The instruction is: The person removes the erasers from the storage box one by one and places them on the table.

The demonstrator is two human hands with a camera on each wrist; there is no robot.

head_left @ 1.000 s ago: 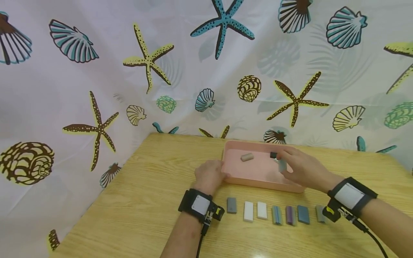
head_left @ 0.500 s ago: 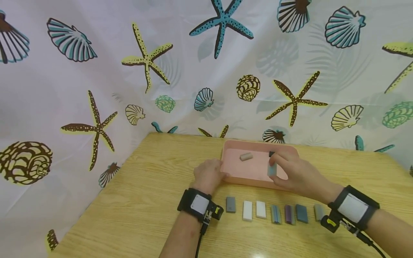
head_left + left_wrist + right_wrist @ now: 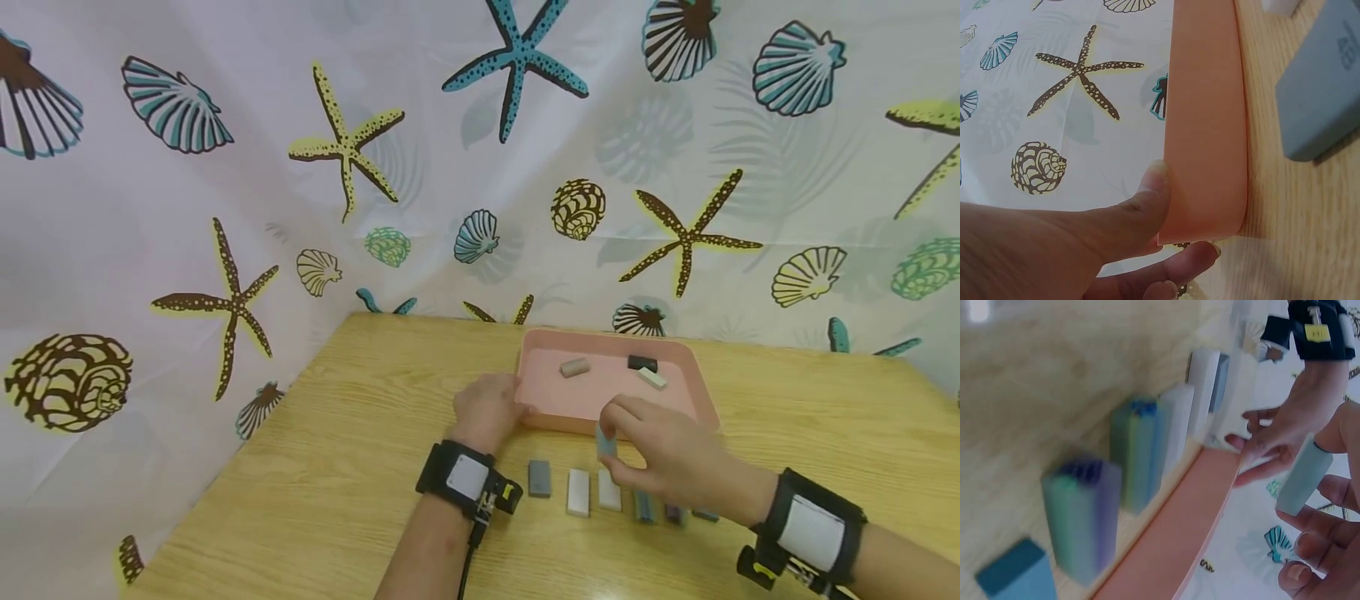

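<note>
- Right hand point(image 3: 660, 457) pinches pale blue block point(image 3: 606, 445); just shifted from over tray point(image 3: 558, 423) to near white blocks point(image 3: 578, 492).
- Left hand point(image 3: 486, 408) grips tray corner.
- Three pieces point(image 3: 575, 367) inside, now unobscured.

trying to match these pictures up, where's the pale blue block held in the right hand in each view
head: pale blue block right of centre, below the middle, in the right hand
left wrist: not in it
right wrist: block toward the right edge, just below mid-height
shared landmark: pink tray, in all three
</note>
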